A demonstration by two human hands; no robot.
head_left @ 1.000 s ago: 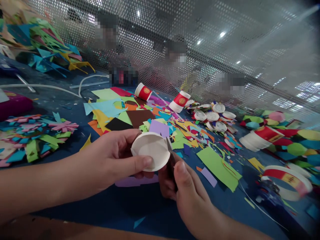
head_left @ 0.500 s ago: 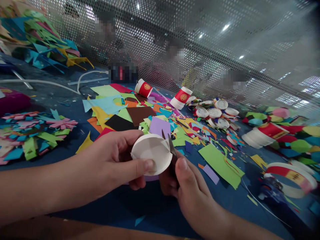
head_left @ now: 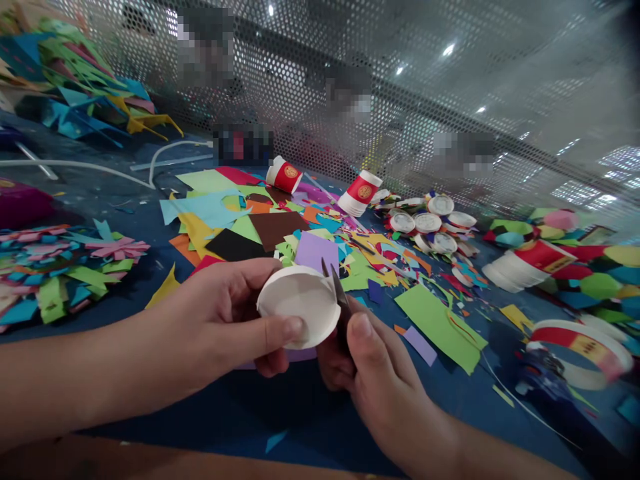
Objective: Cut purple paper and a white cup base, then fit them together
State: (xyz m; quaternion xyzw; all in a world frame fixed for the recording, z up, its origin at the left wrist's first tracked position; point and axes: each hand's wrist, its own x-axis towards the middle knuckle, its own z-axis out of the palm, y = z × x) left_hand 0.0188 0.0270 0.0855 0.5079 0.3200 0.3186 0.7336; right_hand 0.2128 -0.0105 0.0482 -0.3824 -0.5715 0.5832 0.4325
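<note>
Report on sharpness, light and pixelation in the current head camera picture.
Head view: the white paper disc and scissors look fairly crisp; head view, right side: the paper ring looks softer; head view, top: bright spots of light and pixelated blocks against the perforated screen; head view, bottom: the blue table looks dark.

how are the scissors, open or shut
Slightly open: the scissors, in the right hand, show two blade tips standing apart at the edge of the white paper piece.

Perforated screen [head_left: 295, 87]; black paper [head_left: 237, 245]; brown paper [head_left: 279, 229].
</note>
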